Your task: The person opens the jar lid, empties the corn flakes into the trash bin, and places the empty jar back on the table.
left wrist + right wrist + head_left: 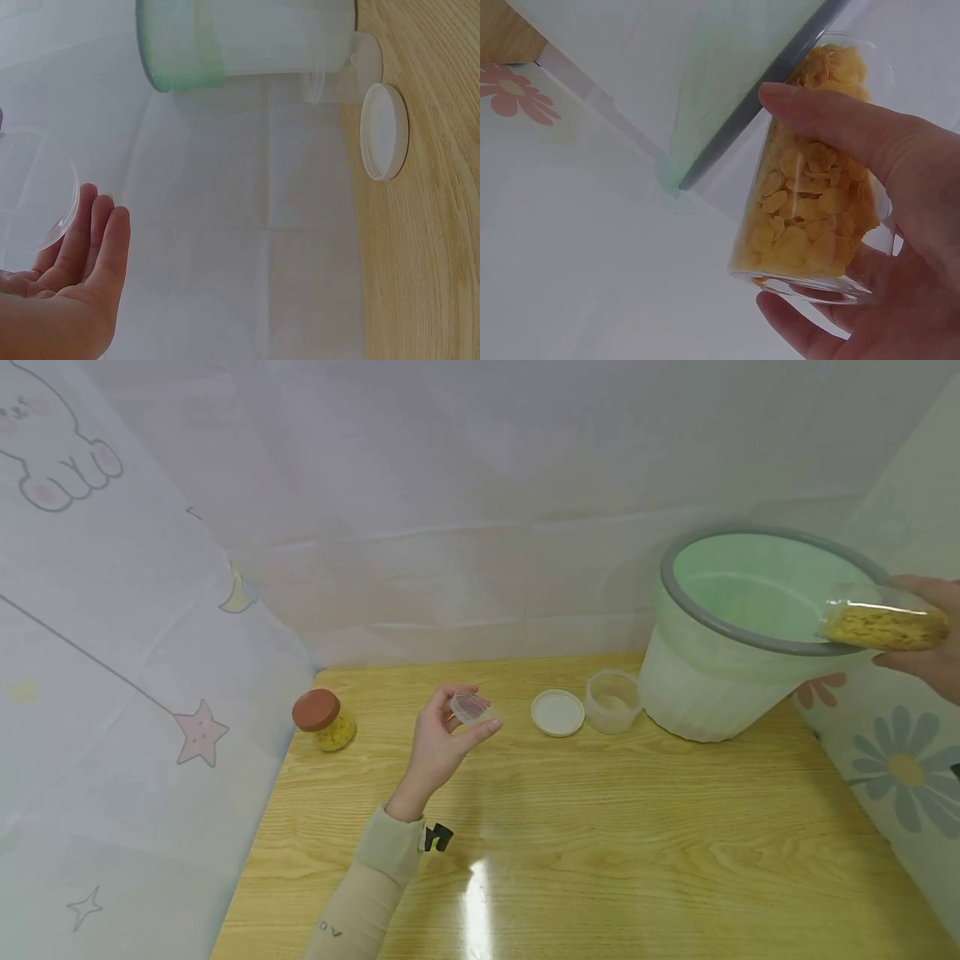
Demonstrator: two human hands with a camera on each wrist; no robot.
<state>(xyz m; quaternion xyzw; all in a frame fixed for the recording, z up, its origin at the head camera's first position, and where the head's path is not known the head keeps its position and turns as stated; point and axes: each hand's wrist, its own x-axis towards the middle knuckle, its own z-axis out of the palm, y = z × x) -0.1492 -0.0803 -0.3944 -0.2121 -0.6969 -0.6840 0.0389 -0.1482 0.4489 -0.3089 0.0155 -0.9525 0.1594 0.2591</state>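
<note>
Head view: a glass jar (885, 614) of yellow flakes (810, 210) lies tilted over the bin's (697, 685) grey rim, the right hand's (933, 670) fingers curled round it. Tipping out looks like the step in hand; the next move probably calls for a steeper tilt. Over to the left hand (438, 737), pinching a clear lid (468, 708) above the table (600, 843). Beside the bin, a clear tub (612, 703) and white lid (558, 712); far left, a capped jar (324, 718).
</note>
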